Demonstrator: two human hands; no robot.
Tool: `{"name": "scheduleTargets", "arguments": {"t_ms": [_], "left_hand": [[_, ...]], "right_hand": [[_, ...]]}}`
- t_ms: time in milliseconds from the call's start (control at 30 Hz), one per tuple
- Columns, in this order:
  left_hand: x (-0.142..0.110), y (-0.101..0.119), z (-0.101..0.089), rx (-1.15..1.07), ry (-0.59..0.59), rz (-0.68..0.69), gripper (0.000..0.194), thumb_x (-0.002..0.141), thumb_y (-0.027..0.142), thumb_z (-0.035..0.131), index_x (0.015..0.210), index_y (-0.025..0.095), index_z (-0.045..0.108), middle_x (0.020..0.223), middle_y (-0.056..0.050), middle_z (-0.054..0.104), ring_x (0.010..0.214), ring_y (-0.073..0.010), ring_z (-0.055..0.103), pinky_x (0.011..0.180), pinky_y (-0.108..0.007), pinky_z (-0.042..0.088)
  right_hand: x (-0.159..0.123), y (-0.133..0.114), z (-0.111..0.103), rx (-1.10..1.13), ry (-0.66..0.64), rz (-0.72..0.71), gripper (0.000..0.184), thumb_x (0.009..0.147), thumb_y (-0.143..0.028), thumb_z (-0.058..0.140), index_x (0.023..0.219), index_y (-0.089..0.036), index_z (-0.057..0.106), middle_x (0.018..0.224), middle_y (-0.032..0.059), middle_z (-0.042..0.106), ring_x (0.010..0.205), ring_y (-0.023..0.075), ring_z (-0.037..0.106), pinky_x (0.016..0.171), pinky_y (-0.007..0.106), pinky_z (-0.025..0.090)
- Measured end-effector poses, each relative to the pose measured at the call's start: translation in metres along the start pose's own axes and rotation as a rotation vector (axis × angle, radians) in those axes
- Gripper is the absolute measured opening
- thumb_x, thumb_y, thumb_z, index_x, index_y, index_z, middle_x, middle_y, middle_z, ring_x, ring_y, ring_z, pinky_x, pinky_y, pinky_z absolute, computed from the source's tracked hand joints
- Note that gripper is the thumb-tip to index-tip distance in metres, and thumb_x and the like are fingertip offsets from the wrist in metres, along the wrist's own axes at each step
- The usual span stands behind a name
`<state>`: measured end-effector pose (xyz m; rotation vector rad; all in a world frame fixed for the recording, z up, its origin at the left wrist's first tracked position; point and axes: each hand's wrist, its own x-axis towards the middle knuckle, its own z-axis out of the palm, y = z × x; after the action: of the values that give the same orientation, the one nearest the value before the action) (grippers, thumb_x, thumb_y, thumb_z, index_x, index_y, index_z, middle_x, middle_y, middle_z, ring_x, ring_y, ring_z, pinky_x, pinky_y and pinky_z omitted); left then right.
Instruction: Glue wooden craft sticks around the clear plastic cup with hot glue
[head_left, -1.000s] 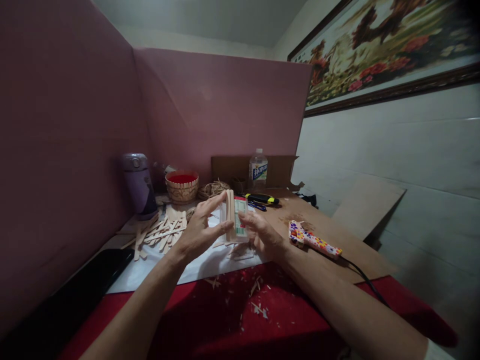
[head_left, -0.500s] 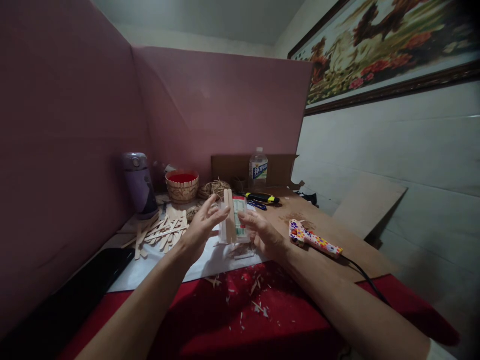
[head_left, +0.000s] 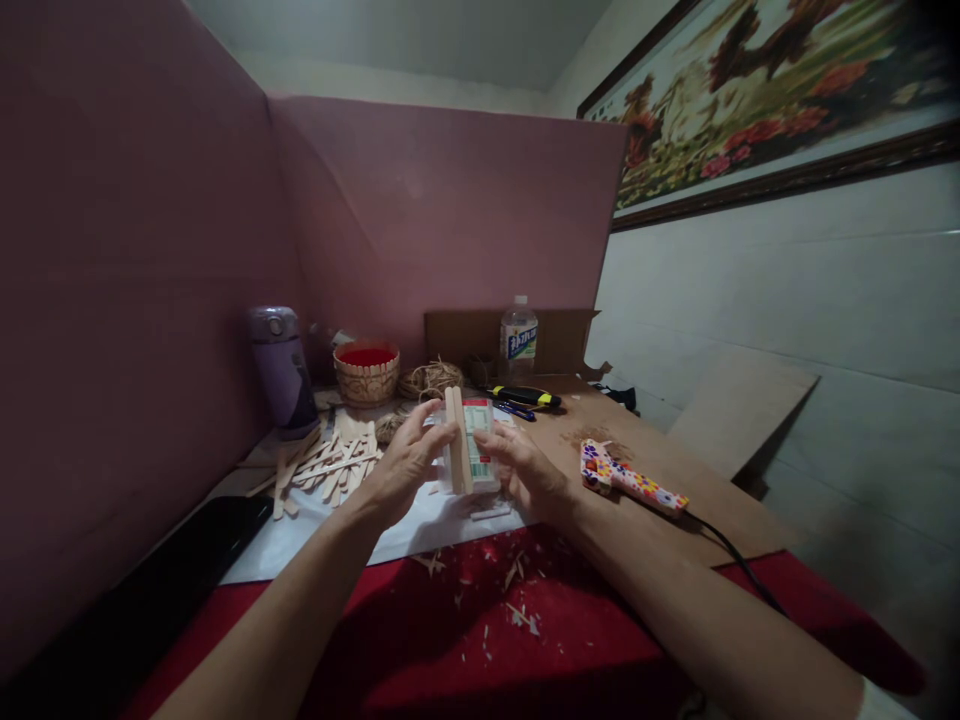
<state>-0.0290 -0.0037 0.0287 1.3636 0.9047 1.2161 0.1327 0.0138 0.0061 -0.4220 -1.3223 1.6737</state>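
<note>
Both hands [head_left: 465, 455] pinching clear box [head_left: 481, 450] w/ sticks [head_left: 458, 440]; glue gun [head_left: 630, 480] nr R forearm.

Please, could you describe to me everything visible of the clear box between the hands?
The clear box looks like rectangular, transparent plastic, with a red, pale and green label. It is held up, tilted, over the white sheet. Two pale wooden sticks lie side by side along its left part, reaching past its top edge. The right hand holds its right side; the left hand is at its left, grip unclear.

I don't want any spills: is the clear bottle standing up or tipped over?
Standing up: the clear bottle has its cap at the top.
</note>
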Motion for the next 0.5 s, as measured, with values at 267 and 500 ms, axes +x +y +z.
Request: {"name": "scheduleTargets", "arguments": {"t_ms": [267, 500], "left_hand": [[0.0003, 0.0019, 0.0020, -0.048, -0.005, -0.007, 0.059, 0.082, 0.046, 0.061, 0.133, 0.022, 0.044, 0.134, -0.017, 0.054, 0.114, -0.0300, 0.057, 0.080, -0.040, 0.051], [0.0010, 0.0039, 0.0016, -0.037, 0.014, 0.029, 0.055, 0.079, 0.050, 0.064, 0.124, 0.020, 0.054, 0.124, -0.014, 0.060, 0.109, -0.0281, 0.059, 0.074, -0.037, 0.052]], "right_hand": [[0.0004, -0.0013, 0.0004, -0.030, 0.014, 0.007, 0.041, 0.080, -0.040, 0.069, 0.117, -0.022, 0.064, 0.101, 0.0070, 0.072, 0.085, 0.0221, 0.068, 0.076, 0.037, 0.053], [0.0013, -0.0003, 0.0011, -0.055, 0.018, 0.008, 0.042, 0.076, -0.038, 0.071, 0.114, -0.022, 0.064, 0.104, 0.0067, 0.071, 0.089, 0.0219, 0.067, 0.080, 0.037, 0.053]]}}
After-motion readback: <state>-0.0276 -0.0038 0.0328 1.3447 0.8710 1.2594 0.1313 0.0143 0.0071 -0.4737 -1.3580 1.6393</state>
